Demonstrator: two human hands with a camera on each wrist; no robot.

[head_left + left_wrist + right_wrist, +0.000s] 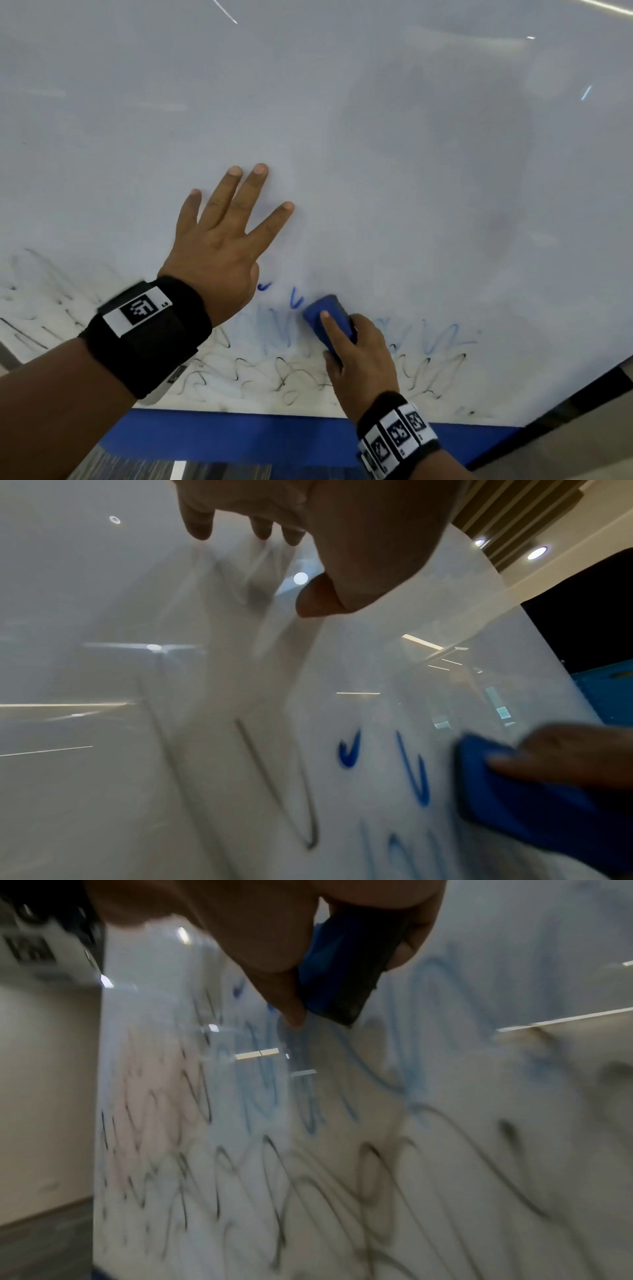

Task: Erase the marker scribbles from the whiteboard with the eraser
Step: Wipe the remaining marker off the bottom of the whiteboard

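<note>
On the head view, left hand (219, 240) lies flat on the whiteboard (376, 137), fingers straight and spread; right hand (359, 356) grips the blue eraser (325, 315), index finger along its top, pressed to the board by two fresh blue marks (296, 299). Smeared blue scribbles (274, 337) and black scribbles (260, 377) sit lower, partly hidden by both wrists. Left wrist view: fingertips (200, 527) touch the board, palm cut off at top; eraser (514, 791) blurred at the right edge. Right wrist view: thumb and fingers clamp the eraser (342, 974), its felt face dark; scribbles (308, 1164) motion-blurred, hard to trace.
</note>
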